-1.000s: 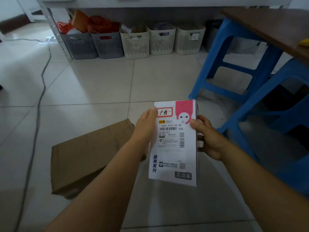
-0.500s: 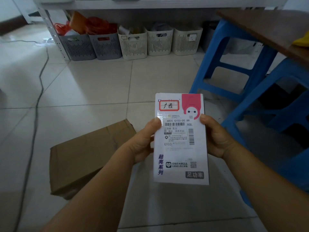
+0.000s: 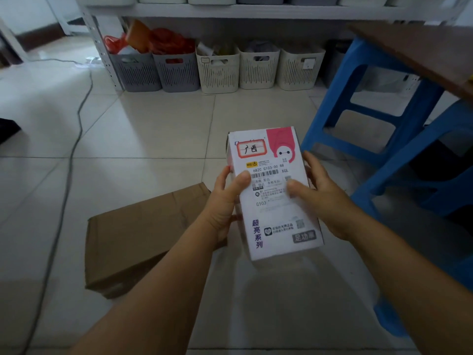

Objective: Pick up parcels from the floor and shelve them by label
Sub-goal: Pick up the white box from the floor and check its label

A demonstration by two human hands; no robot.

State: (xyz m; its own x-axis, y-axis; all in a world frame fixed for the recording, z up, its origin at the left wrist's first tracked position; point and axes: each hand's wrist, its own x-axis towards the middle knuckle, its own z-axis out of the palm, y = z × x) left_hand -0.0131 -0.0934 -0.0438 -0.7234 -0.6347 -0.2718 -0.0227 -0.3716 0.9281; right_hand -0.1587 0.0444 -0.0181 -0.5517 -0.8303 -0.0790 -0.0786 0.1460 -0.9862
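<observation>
I hold a white and pink parcel box (image 3: 271,216) in front of me, label side up, with a red-framed handwritten tag near its top. My left hand (image 3: 225,201) grips its left edge with the thumb on the shipping label. My right hand (image 3: 322,198) grips the right edge, thumb also on the label. A brown cardboard parcel (image 3: 143,239) lies flat on the tiled floor below my left forearm. Ahead stands the white metal shelf (image 3: 230,10) with a row of grey and cream baskets (image 3: 217,69) beneath it.
Blue plastic stools (image 3: 368,98) stand to the right, under a brown tabletop (image 3: 422,52). A grey cable (image 3: 74,149) runs along the floor on the left. Red and orange bags fill the grey baskets (image 3: 153,70) at the left.
The parcel has tilted flatter and shifted slightly right and away. Both thumbs have moved onto the label face. The view has moved a little closer to the shelf.
</observation>
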